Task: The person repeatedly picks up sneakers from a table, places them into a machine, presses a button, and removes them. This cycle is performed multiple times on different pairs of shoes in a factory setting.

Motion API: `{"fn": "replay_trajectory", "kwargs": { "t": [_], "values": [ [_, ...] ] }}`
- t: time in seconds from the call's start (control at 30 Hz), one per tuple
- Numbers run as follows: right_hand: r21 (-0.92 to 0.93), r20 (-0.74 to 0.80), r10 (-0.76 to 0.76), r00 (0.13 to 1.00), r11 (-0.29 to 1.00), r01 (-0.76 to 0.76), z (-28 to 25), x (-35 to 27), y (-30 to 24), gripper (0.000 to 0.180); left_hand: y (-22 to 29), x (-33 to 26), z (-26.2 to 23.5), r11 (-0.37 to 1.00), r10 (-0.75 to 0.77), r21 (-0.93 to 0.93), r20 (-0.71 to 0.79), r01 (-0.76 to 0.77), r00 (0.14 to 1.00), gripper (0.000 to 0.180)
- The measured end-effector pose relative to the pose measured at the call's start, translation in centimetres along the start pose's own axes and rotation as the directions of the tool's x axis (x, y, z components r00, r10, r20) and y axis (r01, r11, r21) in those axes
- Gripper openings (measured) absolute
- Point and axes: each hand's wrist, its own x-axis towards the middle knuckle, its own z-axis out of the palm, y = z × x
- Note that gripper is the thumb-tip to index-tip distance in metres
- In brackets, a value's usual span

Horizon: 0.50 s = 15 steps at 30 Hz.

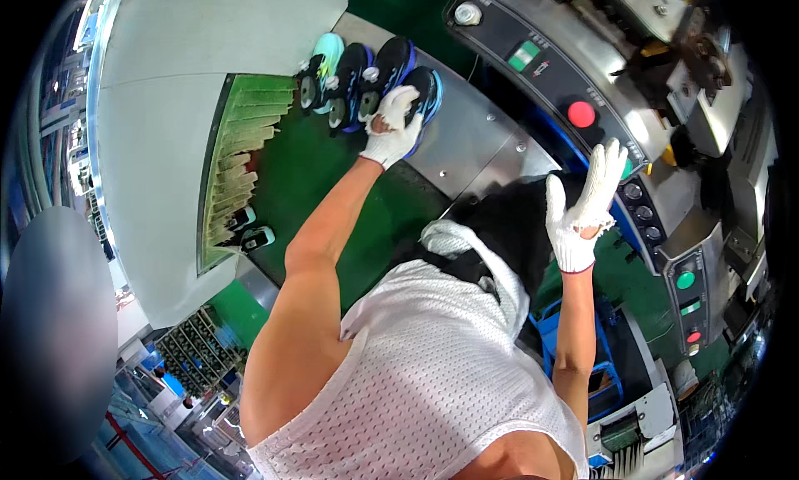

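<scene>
My left hand (391,129), in a white knit glove, reaches out and closes over the nearest blue and black sports shoe (426,89). This shoe ends a row of several shoes (354,80) standing side by side where the green belt meets a metal plate (478,134). The far shoe in the row is teal (323,59). My right hand (583,201), also gloved, is raised with fingers spread and holds nothing. It hovers just in front of a dark control panel (566,80), close to a column of round knobs (641,205).
A green conveyor belt (308,176) runs under a white machine hood (183,97) with a fringe of hanging strips (241,147); two more shoes (250,230) lie there. The panel carries a red button (581,114); a green button (685,278) sits lower right. Blue crates (603,372) stand below.
</scene>
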Motion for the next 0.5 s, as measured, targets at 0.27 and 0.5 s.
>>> {"fn": "replay_trajectory", "kwargs": {
  "t": [0.27, 0.5],
  "values": [
    [0.372, 0.279, -0.281, 0.919, 0.913, 0.166, 10.1, 1.2, -9.0, 0.078, 2.1, -0.8, -1.4, 0.994, 0.014, -0.106, -0.186, -0.034, 0.982, 0.05],
    [0.347, 0.367, -0.479, 0.797, 0.866, 0.361, 23.5, 4.4, -19.5, 0.082, -4.3, -16.6, -15.3, 0.84, -0.22, 0.341, -0.496, 0.421, 0.84, 0.036]
  ]
}}
